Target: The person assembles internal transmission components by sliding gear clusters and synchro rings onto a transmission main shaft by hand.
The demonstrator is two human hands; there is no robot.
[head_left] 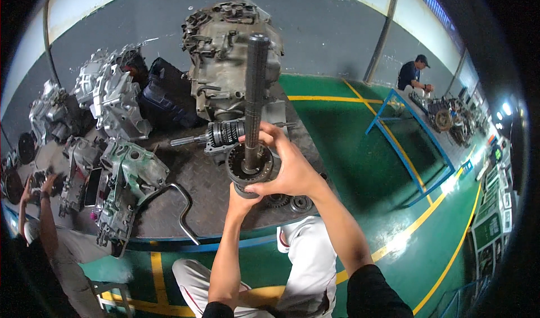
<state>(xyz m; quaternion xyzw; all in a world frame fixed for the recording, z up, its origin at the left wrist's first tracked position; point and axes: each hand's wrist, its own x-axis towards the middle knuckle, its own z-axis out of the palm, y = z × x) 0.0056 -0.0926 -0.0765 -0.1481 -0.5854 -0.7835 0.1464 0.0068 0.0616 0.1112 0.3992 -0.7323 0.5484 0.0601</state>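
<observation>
A dark splined gear shaft [256, 87] stands nearly upright in front of me, with a toothed ring [239, 170] around its lower end. My right hand [292, 163] curves around the right side of this lower end, thumb and fingers pressed on it. From below, my left hand [243, 200] supports the base, its fingers partly hidden behind the part. Just behind the shaft, a set of gears on another shaft [222, 134] lies on the bench. Loose gear rings [301, 204] rest by the bench's front edge, below my right hand.
A large gearbox housing [225, 59] stands behind the shaft. Silver castings [115, 95] and a bent metal bar [181, 208] occupy the bench [197, 174] to the left. A co-worker's hands [42, 187] work at far left; another person [413, 75] is beyond a blue frame [419, 143].
</observation>
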